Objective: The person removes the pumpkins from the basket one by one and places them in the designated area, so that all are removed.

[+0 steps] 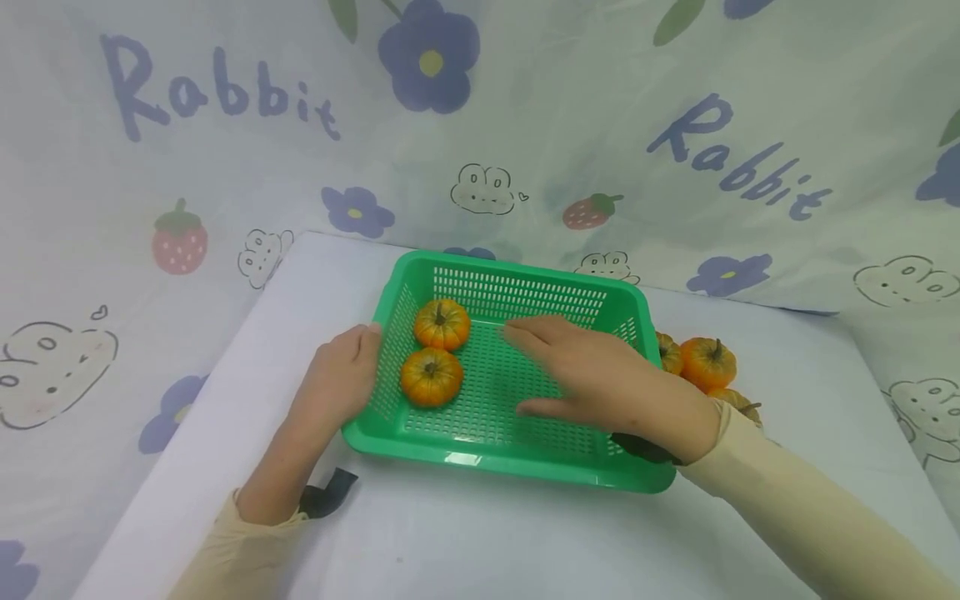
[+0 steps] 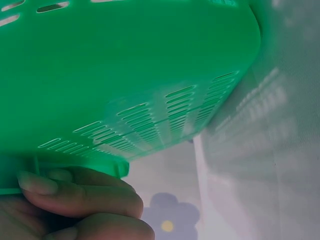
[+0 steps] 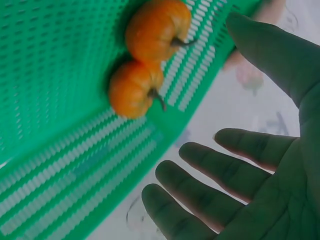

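A green plastic basket [image 1: 510,468] with slotted walls stands on the white table. My left hand [image 1: 341,375] grips its left rim; in the left wrist view the curled fingers [image 2: 85,197] show at the rim beside the outer wall. Inside, two small orange pumpkins lie against each other near the left wall, one farther back [image 1: 442,324] and one nearer [image 1: 431,377]. Over the right half of the basket hovers my right hand [image 1: 592,375], fingers extended and thumb apart. Nothing lies in its palm in the right wrist view.
Right of the basket, more small pumpkins sit in a group on the table, among them a bright orange one [image 1: 708,364] and one partly hidden by my right forearm [image 1: 737,403]. A white cloth [image 1: 480,108] printed with rabbits, flowers and strawberries hangs behind the table [image 1: 420,533].
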`<act>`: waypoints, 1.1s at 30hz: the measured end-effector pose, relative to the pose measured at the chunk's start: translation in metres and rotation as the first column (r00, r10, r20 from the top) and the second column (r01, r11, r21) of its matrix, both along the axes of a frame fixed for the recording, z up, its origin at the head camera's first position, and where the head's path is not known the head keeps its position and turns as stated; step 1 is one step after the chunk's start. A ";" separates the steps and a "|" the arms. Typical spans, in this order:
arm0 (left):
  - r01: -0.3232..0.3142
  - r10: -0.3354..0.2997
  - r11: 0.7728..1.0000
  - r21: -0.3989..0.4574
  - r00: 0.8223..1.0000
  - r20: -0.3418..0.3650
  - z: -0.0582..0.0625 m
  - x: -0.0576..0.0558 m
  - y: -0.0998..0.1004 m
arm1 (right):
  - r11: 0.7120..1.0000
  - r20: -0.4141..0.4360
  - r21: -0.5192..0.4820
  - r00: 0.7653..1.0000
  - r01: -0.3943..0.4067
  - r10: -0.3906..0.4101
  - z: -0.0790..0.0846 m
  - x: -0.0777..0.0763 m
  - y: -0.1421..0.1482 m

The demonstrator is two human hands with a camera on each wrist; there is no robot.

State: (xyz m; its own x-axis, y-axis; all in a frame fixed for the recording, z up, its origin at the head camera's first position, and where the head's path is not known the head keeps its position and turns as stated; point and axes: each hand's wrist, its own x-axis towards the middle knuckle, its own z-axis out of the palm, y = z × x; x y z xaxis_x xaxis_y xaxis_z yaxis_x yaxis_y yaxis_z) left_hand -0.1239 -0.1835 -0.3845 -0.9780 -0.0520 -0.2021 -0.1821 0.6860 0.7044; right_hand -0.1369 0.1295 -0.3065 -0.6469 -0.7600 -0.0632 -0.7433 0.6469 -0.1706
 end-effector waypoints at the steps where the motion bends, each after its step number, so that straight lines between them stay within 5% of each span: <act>1: -0.001 0.001 1.000 0.000 1.000 0.001 0.000 0.000 0.000 | 1.000 0.011 0.018 1.000 -0.013 0.013 -0.001 -0.002 -0.006; 15: -0.002 0.002 1.000 0.007 1.000 0.006 0.002 -0.001 0.000 | 0.990 0.134 0.032 0.982 -0.139 0.134 -0.025 -0.040 -0.078; 24: -0.005 0.005 1.000 0.001 1.000 0.020 0.001 -0.001 0.004 | 0.989 0.166 0.037 0.977 -0.143 0.135 -0.055 -0.051 -0.086; 33: -0.012 0.012 1.000 0.007 1.000 0.023 0.005 0.000 0.003 | 0.994 0.204 0.032 0.974 -0.104 0.095 -0.065 -0.056 -0.086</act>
State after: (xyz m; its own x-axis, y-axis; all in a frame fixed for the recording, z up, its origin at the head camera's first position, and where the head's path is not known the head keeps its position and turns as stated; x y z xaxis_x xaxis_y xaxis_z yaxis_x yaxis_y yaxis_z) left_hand -0.1235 -0.1806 -0.3799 -0.9724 -0.0621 -0.2248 -0.2063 0.6783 0.7052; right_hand -0.1929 0.0433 -0.3720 -0.5390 -0.8137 -0.2175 -0.7572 0.5812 -0.2979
